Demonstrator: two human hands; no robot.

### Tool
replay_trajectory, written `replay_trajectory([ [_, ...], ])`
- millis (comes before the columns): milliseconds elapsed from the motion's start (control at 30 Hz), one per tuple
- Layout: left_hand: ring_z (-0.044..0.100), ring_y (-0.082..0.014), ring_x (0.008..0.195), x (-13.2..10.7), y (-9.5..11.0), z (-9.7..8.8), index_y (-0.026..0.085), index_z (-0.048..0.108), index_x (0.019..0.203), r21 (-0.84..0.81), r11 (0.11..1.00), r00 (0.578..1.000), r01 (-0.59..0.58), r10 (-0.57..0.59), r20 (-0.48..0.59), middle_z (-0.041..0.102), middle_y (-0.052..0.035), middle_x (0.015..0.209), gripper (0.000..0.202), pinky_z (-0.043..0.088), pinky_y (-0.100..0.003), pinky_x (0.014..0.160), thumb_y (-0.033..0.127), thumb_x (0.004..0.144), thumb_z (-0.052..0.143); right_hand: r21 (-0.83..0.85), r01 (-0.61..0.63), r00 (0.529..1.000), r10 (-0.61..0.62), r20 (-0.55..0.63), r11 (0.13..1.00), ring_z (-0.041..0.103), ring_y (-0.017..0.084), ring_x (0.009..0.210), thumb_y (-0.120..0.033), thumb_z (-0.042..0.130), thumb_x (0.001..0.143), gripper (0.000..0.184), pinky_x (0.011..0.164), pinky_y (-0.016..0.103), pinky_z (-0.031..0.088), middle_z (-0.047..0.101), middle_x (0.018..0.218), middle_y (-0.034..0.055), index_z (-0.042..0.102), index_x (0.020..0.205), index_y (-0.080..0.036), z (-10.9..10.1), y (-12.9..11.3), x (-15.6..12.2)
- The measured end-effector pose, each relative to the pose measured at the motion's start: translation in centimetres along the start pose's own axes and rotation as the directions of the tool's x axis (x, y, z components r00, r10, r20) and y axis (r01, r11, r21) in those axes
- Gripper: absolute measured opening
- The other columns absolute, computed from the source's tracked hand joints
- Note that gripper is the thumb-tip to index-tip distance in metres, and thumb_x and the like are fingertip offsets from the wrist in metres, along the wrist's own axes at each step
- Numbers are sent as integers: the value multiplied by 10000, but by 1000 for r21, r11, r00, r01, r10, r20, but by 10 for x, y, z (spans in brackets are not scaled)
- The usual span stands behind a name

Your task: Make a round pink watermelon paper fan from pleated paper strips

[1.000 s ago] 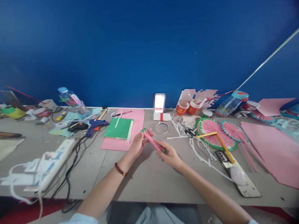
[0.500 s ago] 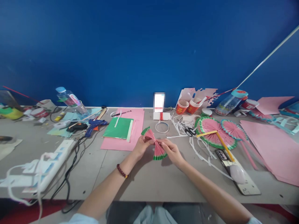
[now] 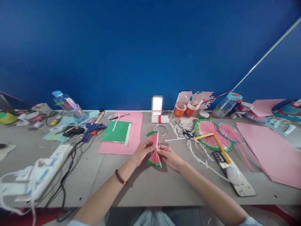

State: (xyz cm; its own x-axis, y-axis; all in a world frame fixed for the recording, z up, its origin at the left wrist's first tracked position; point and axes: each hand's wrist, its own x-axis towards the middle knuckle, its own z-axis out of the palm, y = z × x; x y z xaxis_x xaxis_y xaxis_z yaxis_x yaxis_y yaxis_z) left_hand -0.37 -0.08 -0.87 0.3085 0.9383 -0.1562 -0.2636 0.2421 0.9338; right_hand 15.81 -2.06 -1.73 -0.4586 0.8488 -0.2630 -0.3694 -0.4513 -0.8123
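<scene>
A pleated pink paper fan with green edges (image 3: 154, 160) is pinched at its narrow middle, flaring out above and below like a bow. My left hand (image 3: 144, 151) grips it from the left side, thumb and fingers closed at the centre. From the right, my right hand (image 3: 169, 156) pinches the same middle. Both hands are a little above the grey table. Just beyond the fan lies a clear ring-shaped coil (image 3: 161, 130). A green paper pack (image 3: 116, 131) rests on pink sheets to the left.
Right of my hands are black scissors (image 3: 188, 134), white paper strips, a finished watermelon fan (image 3: 207, 125), a phone (image 3: 219, 157) and pink sheets (image 3: 270, 150). To the left stand a power strip (image 3: 50, 169), a blue glue gun (image 3: 91, 129) and a bottle (image 3: 68, 103). Red paper cups (image 3: 180, 110) stand behind.
The fan has turned more upright between my hands, its top end swinging right and its bottom end left. The whole view has shifted slightly. Both hands keep their hold.
</scene>
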Motion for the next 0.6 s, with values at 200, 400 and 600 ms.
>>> replay_trajectory([
  [200, 569, -150, 712, -3, 1, 0, 155, 657, 687, 51, 999, 999, -1, -1, 44, 642, -37, 747, 201, 422, -265, 711, 341, 666, 729, 54, -24, 999, 22, 37, 998, 616, 122, 707, -388, 688, 740, 264, 724, 250, 473, 662, 810, 17, 630, 870, -166, -3, 4, 0],
  [400, 523, -126, 631, -3, -1, -2, 146, 645, 642, 106, 994, 999, 17, -21, 33, 579, -12, 654, 326, 404, -252, 641, 457, 741, 635, 108, -67, 996, 61, 60, 992, 591, 106, 658, -312, 714, 719, 203, 694, 246, 463, 630, 769, -15, 589, 815, -185, -4, 3, 0],
  [600, 509, -112, 622, -3, 2, 1, 152, 645, 665, 130, 990, 999, -51, 48, 25, 561, 9, 663, 259, 401, -231, 619, 396, 651, 728, 146, -76, 994, 64, 90, 986, 554, 93, 602, -288, 728, 707, 192, 654, 231, 450, 602, 693, -18, 598, 771, -162, -4, 3, 0],
])
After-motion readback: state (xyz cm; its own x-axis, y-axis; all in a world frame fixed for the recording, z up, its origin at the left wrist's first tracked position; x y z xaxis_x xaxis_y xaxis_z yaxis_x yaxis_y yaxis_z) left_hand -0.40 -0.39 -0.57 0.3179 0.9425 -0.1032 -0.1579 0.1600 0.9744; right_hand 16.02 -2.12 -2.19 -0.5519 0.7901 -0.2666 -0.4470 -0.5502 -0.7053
